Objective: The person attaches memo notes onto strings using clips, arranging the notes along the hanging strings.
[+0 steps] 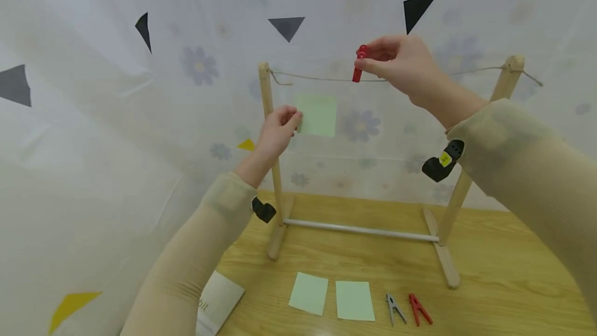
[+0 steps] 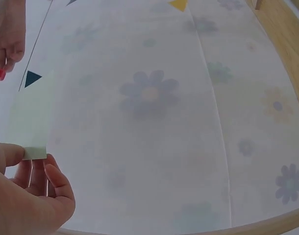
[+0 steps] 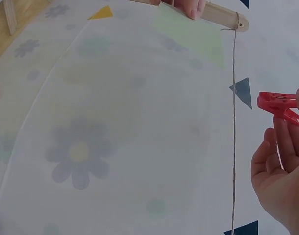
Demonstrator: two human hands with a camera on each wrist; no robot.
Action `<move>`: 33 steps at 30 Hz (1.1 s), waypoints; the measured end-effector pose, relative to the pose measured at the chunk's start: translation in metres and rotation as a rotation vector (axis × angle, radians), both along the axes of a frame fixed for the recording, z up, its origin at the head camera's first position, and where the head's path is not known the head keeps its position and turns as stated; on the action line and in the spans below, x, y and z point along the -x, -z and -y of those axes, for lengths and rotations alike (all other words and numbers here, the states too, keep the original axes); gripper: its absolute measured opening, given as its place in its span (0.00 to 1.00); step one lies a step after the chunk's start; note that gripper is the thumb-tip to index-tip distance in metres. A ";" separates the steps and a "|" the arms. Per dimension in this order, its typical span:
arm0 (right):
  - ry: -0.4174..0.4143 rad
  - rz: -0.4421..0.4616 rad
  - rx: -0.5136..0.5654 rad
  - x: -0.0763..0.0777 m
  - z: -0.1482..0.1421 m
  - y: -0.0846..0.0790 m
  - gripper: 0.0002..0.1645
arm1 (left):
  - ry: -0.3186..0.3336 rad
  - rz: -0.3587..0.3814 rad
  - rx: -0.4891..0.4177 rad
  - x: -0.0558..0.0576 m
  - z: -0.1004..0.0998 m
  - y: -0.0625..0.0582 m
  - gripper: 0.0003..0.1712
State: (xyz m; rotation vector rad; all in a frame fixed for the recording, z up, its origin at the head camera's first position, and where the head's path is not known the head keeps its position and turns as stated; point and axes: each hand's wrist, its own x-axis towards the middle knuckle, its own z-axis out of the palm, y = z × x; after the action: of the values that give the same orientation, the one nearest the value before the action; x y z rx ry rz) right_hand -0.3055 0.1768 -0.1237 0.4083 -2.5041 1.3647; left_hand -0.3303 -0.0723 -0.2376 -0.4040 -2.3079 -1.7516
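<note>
My left hand (image 1: pixel 280 127) pinches the left edge of a pale green paper square (image 1: pixel 318 114), which hangs upright a little below the string (image 1: pixel 322 78). In the left wrist view the thumb and fingers of the left hand (image 2: pixel 34 196) grip one edge of the paper (image 2: pixel 32 117). Up at the string's height, my right hand (image 1: pixel 406 69) holds a red clothespin (image 1: pixel 358 64) between thumb and fingers. The right wrist view shows this clothespin (image 3: pixel 278 102) beside the string (image 3: pixel 234 147), apart from it, and apart from the paper too.
The string is tied between two wooden posts (image 1: pixel 506 79) joined low down by a white rod (image 1: pixel 359 229). Two green paper squares (image 1: pixel 309 293), a grey clothespin (image 1: pixel 395 309), another red clothespin (image 1: pixel 420 309) and a white booklet (image 1: pixel 221 299) lie on the wooden table (image 1: pixel 261 294).
</note>
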 end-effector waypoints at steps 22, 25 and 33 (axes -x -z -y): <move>-0.020 -0.056 0.143 0.020 0.029 -0.017 0.19 | -0.092 -0.021 -0.060 0.007 -0.016 -0.019 0.15; -0.032 -0.062 0.130 0.024 0.035 -0.012 0.18 | -0.099 -0.036 -0.053 0.010 -0.017 -0.019 0.15; -0.022 -0.052 0.098 0.033 0.051 0.000 0.16 | -0.109 -0.026 -0.061 0.014 -0.013 -0.012 0.15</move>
State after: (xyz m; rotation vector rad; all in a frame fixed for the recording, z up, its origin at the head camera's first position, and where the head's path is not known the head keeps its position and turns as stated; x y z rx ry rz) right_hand -0.3382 0.1258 -0.1241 0.4459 -2.3868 1.4590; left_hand -0.3444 -0.0592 -0.2252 -0.2835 -2.2081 -1.7493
